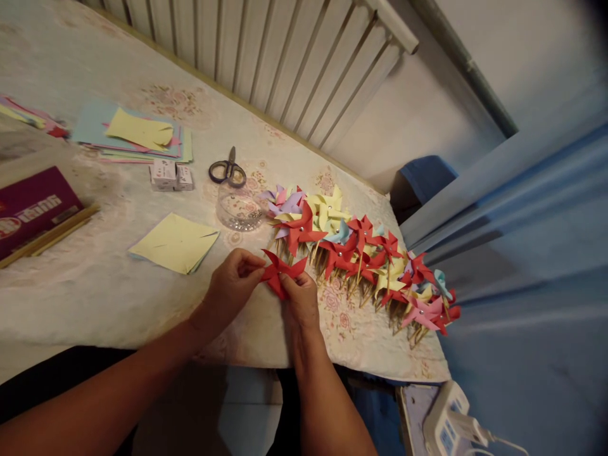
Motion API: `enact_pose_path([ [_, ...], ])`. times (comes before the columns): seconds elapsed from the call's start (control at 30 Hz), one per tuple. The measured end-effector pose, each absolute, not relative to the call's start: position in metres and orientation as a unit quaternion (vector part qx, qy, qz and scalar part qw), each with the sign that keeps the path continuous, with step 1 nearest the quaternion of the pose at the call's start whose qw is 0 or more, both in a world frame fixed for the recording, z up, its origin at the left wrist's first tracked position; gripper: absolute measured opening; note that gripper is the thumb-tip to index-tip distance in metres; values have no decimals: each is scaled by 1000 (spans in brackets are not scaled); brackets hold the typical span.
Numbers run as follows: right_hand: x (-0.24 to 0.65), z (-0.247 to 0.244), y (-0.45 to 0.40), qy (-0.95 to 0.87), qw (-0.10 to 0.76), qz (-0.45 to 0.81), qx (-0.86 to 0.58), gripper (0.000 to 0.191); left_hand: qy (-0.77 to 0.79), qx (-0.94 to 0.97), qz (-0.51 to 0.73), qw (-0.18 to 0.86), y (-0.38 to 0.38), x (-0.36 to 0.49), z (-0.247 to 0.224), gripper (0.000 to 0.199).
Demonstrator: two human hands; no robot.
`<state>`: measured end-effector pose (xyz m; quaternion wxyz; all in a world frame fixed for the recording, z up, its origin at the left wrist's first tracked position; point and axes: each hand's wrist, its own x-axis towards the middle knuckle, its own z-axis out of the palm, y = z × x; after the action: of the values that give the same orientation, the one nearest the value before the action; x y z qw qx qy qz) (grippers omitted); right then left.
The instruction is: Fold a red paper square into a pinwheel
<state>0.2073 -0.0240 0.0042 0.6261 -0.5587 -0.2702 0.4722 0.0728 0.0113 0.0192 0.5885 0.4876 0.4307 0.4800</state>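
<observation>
Between my two hands, above the near part of the table, is a red paper pinwheel (276, 278) with pointed blades. My left hand (237, 275) pinches the tip of its left blade between thumb and fingers. My right hand (303, 297) grips it from the right, the thumb pressed near the centre and the other fingers mostly hidden below. Whether a stick is attached cannot be seen. Just beyond lie many finished pinwheels (339, 253) on sticks, in red, yellow, pink, purple and blue. To the left rests a stack of slit yellow paper squares (177, 244).
A clear round container (240, 211) with small shiny pieces stands by scissors (228, 170). Further left are small white boxes (171, 175), coloured paper sheets (142, 132), a purple box (35, 209) and wooden sticks (52, 233). A power strip (446, 418) sits at lower right, beside a blue curtain (532, 266).
</observation>
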Motion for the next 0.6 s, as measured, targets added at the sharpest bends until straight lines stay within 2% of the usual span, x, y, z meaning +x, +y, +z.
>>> enact_pose_path([
  [0.13, 208, 2, -23, -262, 629, 475, -557, 20, 415, 557, 452, 560, 8, 74, 17, 19],
  [0.3, 209, 1, -23, -267, 619, 474, -566, 20, 399, 598, 420, 554, 8, 77, 9, 32],
  [0.4, 209, 4, -24, -279, 603, 490, -564, 19, 396, 615, 408, 547, 10, 76, 7, 31],
  [0.6, 209, 5, -26, -303, 577, 479, -589, 15, 391, 608, 376, 580, 14, 76, 7, 30],
])
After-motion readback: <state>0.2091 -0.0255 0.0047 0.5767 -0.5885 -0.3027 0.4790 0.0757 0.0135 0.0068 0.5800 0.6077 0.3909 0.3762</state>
